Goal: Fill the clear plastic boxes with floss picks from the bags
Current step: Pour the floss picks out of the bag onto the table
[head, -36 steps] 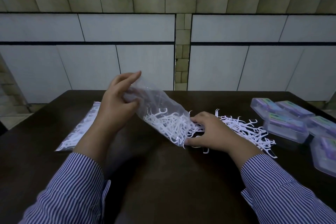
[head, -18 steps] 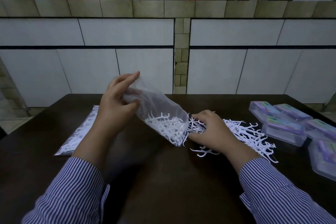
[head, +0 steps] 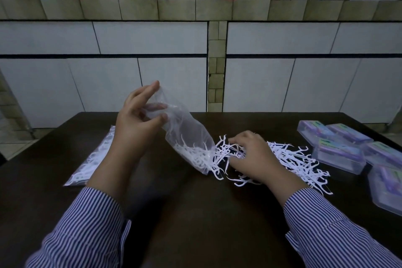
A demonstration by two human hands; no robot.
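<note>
Left hand [head: 139,124] fingers pinch upended bag [head: 185,135]; right hand [head: 252,159] fingers spread on spilled floss picks [head: 291,159]. Second full bag [head: 93,159] left on bench [head: 195,213]. Five clear boxes [head: 339,154] right.

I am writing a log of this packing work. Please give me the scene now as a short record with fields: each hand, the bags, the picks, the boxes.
left hand: holds the raised closed end of the tilted bag
tilted bag: mouth down on the table, few picks left inside
right hand: rests on the loose floss picks
loose floss picks: piled on the table
second bag: flat at left, full
clear boxes: at right, lids shut
</note>
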